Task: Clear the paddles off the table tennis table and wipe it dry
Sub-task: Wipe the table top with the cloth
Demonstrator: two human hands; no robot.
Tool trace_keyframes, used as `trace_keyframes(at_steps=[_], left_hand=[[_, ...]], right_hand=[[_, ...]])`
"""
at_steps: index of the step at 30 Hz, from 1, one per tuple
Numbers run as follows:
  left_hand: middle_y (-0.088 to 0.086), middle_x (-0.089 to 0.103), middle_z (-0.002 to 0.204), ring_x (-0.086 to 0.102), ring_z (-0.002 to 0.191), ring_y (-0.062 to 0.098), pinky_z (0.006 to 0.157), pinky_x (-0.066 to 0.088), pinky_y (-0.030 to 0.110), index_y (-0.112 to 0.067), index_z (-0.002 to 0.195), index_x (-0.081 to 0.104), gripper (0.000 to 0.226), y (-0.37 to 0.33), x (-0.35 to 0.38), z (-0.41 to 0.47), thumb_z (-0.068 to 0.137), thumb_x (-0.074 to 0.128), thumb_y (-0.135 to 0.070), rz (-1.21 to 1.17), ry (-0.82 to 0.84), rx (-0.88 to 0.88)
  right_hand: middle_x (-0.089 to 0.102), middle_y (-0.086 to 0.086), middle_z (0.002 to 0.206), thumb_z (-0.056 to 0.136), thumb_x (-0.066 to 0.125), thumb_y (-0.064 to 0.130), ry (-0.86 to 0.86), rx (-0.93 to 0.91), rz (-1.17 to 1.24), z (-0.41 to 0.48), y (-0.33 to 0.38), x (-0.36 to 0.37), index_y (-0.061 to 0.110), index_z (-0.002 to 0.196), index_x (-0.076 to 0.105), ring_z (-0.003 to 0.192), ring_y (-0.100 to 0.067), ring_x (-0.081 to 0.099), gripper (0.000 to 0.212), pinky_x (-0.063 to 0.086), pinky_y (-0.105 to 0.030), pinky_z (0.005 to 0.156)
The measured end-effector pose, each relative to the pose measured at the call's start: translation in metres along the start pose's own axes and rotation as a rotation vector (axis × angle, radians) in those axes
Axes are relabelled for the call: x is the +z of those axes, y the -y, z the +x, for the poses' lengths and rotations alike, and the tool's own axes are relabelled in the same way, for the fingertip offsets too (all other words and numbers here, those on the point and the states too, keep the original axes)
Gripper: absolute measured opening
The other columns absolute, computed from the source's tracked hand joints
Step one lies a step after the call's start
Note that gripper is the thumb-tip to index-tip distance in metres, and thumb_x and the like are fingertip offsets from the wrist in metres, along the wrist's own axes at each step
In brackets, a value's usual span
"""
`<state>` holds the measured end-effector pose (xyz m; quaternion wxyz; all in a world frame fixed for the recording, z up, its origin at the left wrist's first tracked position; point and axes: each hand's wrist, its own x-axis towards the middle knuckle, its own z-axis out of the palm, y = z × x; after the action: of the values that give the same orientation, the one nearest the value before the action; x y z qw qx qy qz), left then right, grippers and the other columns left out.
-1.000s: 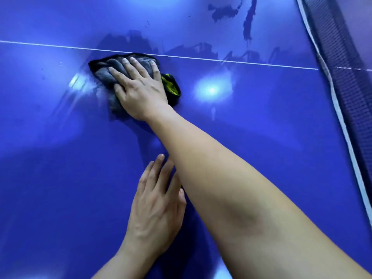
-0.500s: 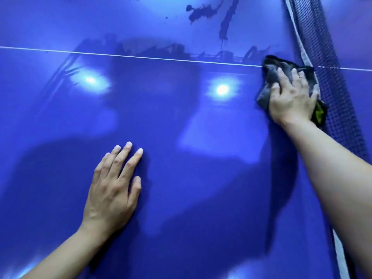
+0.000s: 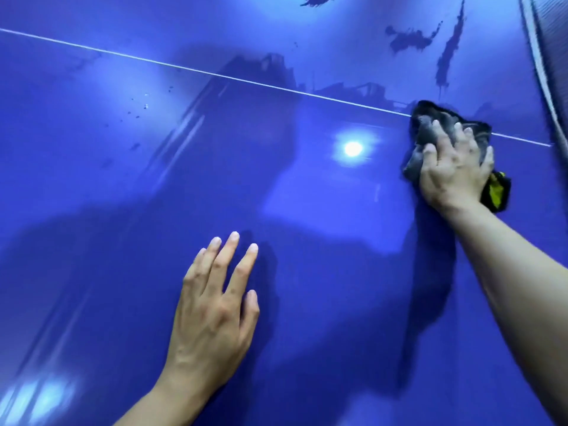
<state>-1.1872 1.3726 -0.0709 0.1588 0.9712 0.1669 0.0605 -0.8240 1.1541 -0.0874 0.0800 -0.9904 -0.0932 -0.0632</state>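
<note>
A dark cloth (image 3: 425,123) is pressed onto the blue surface (image 3: 123,186) by the right hand (image 3: 455,172), fingers (image 3: 460,135) spread over it, at the far R side, on the white line (image 3: 215,75) & near the net (image 3: 548,56). A yellow patch (image 3: 496,192) of the cloth is seen beside the wrist. The left hand (image 3: 212,315) is laid flat on the surface nearer the camera, fingers straight, nothing held. Dark wet smears (image 3: 408,40) are seen beyond the line.

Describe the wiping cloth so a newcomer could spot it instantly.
On the glossy blue table tennis table, follow the thin white line right toward the net. There the right hand presses a crumpled dark grey cloth, alone in showing a yellow patch.
</note>
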Motion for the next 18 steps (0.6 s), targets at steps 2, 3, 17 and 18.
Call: trace_keyframes(at_steps=[2,3,17,18], left_hand=[[0.009,0.034,0.161,0.029,0.151,0.030,0.122,0.024,0.049,-0.014,0.150,0.046,0.057,0.028,-0.005,-0.017,0.096,0.043,-0.029,0.038,-0.011,-0.025],[0.010,0.034,0.161,0.030,0.150,0.031,0.121,0.025,0.050,-0.015,0.150,0.046,0.057,0.042,-0.008,-0.026,0.096,0.042,-0.031,0.047,-0.014,-0.027],[0.011,0.034,0.161,0.030,0.150,0.031,0.121,0.025,0.050,-0.012,0.150,0.046,0.058,0.062,-0.020,-0.047,0.097,0.039,-0.033,0.019,0.049,-0.062],[0.011,0.035,0.161,0.030,0.150,0.032,0.121,0.024,0.049,-0.011,0.149,0.047,0.057,0.054,-0.020,-0.045,0.097,0.038,-0.034,-0.014,0.031,-0.102]], right_hand=[[0.028,-0.007,0.167,0.103,0.027,0.043,0.019,-0.072,0.004,0.000,0.060,0.010,0.033,0.159,0.034,0.156,-0.022,0.019,0.057,0.003,-0.056,0.125],[0.028,-0.005,0.167,0.104,0.029,0.042,0.030,-0.109,0.000,-0.002,0.092,0.015,0.035,0.159,0.033,0.156,-0.020,0.018,0.055,0.003,-0.056,0.125],[0.023,0.004,0.170,0.106,0.028,0.050,0.200,-0.568,0.087,-0.118,0.347,0.031,0.043,0.159,0.029,0.157,-0.012,0.011,0.053,-0.001,-0.052,0.125],[0.023,0.004,0.169,0.106,0.027,0.051,0.199,-0.577,0.087,-0.118,0.341,0.029,0.043,0.159,0.029,0.157,-0.012,0.011,0.053,-0.001,-0.052,0.125]])
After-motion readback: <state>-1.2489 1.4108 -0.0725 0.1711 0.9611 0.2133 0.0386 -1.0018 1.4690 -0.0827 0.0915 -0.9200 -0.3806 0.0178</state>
